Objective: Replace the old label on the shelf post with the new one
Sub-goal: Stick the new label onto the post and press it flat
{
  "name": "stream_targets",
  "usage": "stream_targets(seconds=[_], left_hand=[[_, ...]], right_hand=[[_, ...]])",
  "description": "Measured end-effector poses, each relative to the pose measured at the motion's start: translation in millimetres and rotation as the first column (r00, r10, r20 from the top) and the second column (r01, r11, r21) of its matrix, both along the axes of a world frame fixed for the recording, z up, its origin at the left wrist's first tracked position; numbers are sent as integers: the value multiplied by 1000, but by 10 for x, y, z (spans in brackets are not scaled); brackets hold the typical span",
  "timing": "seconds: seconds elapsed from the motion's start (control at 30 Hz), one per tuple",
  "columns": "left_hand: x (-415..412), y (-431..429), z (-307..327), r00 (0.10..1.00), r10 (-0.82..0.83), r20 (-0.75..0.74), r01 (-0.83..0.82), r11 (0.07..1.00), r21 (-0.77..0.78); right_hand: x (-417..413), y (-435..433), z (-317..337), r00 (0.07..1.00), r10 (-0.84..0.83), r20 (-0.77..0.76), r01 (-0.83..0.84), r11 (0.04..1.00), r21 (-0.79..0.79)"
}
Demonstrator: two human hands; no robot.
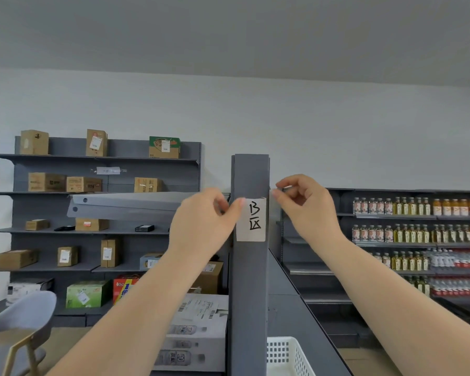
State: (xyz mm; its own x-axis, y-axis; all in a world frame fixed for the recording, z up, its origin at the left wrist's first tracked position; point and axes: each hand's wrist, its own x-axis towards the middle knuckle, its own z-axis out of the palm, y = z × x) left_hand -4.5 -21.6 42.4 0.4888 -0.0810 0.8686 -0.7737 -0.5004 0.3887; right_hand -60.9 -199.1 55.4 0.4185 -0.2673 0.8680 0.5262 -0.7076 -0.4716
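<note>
A white paper label (251, 219) with black handwritten marks sits on the front of a dark grey shelf post (248, 280), near its top. My left hand (201, 223) is at the label's upper left corner, thumb and fingertips pinched against that edge. My right hand (304, 204) is just right of the post, level with the label's top edge, fingers curled with thumb and forefinger pinched together; a thin clear strip may lie between them, but it is too faint to tell. No second label is visible.
Grey shelving with cardboard boxes (46, 182) stands at the back left. Shelves of bottles (407, 207) fill the right. A white plastic basket (285, 354) sits below the post, stacked cartons (196, 335) to its left, a grey chair (19, 321) at the lower left.
</note>
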Motion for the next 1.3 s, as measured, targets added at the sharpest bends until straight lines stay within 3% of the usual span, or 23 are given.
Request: stream_targets(seconds=[0.1,0.37,0.57,0.7,0.8,1.0,1.3], left_hand=[[21,-78,146,992,-115,-46,114,993,-37],[103,-125,196,987,-160,-13,160,986,53],[137,-14,181,966,-238,-98,248,962,111],[111,-81,99,982,-186,5,185,979,86],[104,-131,74,991,-126,53,121,989,87],[134,-92,-183,997,-39,69,22,973,228],[171,-49,-358,971,-236,-28,237,962,136]], right_hand=[[89,53,61,989,-17,-148,9,999,-53],[143,39,87,987,36,-157,-45,997,-55],[62,-34,89,970,163,-179,-157,986,46],[118,48,7,976,27,-217,-38,998,-43],[168,70,-74,978,43,-204,-45,999,-6],[135,18,-365,962,45,-270,-42,999,16],[108,31,-549,969,31,-245,-46,997,-58]])
